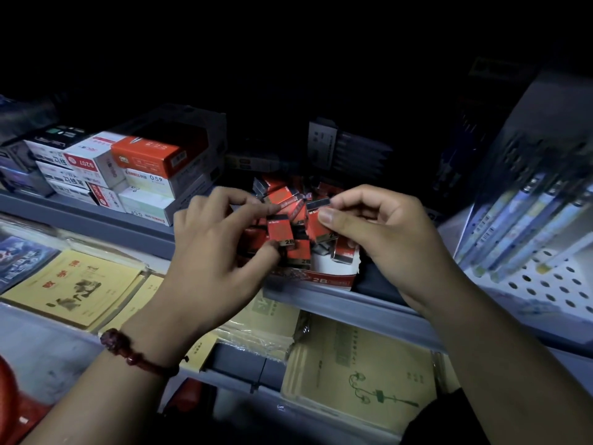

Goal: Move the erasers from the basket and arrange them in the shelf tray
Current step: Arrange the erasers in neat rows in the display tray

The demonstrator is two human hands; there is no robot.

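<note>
left grip (208,248) pinches a red 2b eraser (279,229) upright between thumb and fingers. right grip (378,232) pinches another eraser (312,223) with thumb and forefinger, just beside it. both are over the heaped erasers (282,191) in the shelf tray (321,279), seemingly a torn card box. stacked boxes (144,168) stand to its left, with notebooks (73,287) below.

Over the tray (321,279), left hand (218,252) and right hand (385,239) pinch erasers (280,231).
</note>
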